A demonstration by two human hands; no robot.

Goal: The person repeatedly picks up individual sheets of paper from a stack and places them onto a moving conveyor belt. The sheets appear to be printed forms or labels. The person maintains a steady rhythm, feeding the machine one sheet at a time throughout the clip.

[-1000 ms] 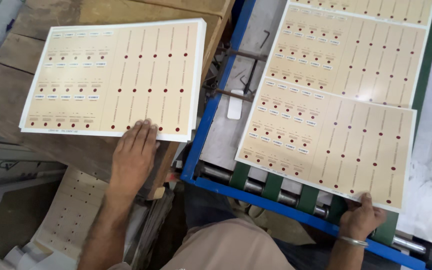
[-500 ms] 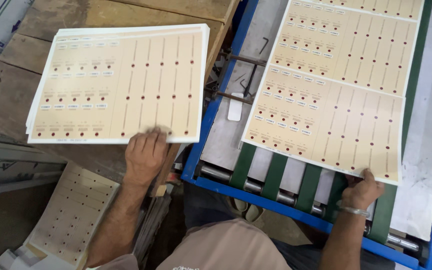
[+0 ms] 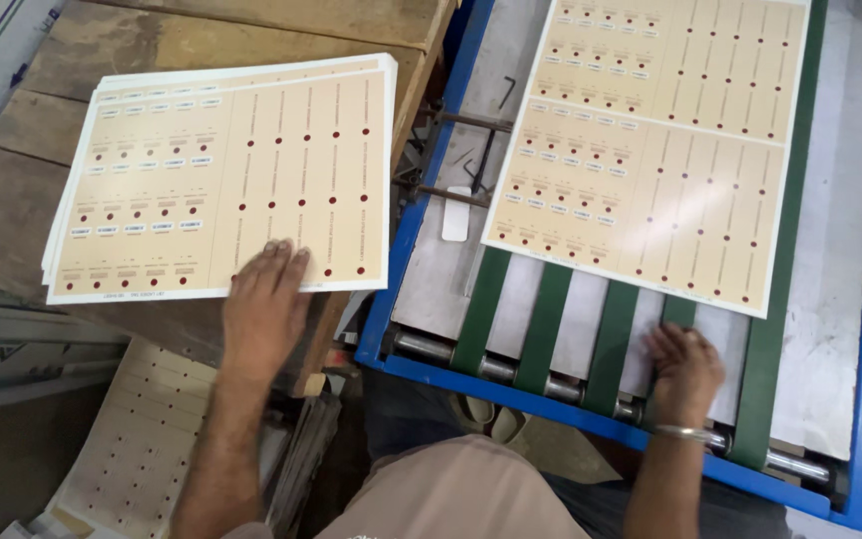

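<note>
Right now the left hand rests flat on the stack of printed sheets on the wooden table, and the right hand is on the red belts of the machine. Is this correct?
Not quite: the belts are green, not red, as the head view shows. The rest holds: the left hand rests flat on the stack of printed sheets on the wooden table, and the right hand is on the belts.

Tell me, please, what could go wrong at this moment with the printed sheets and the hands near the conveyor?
1. The right hand rests on the green belts close to the metal roller; fingers could perhaps get pinched there.
2. The stack of printed sheets under the left hand is fanned unevenly and overhangs the wooden table edge, so it might slide off.
3. The sheet on the conveyor lies slightly skewed and could feed crooked.
</note>
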